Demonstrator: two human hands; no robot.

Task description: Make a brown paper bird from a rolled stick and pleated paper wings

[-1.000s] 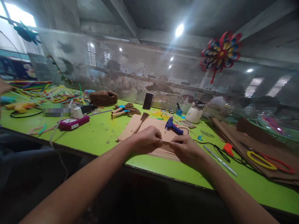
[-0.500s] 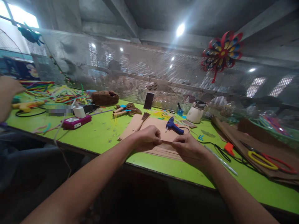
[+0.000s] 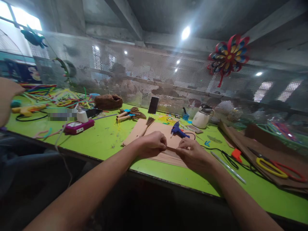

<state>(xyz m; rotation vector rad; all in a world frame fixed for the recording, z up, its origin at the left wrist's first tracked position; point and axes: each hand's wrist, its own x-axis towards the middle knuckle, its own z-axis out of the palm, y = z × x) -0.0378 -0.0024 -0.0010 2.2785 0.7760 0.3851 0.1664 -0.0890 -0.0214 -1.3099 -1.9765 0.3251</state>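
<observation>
Low over a stack of tan paper sheets, my left hand pinches one end of a thin brown paper strip. The other end is between the thumb and fingers of my right hand, so the strip spans the gap between both hands. Just beyond them a blue glue gun rests on the sheets, nozzle towards me. A small paper roll with a dark frayed tip lies on the stack to the left. My fingers hide the strip's ends.
Rolled figures with dark leaves, a phone and a white jug stand farther back. Scissors lie on brown paper at right. A purple power strip sits left, near another person's arm.
The strip between my hands has tilted slightly, and my right fingers have shifted a little on it. At the left, the other person's arm has moved slightly.
</observation>
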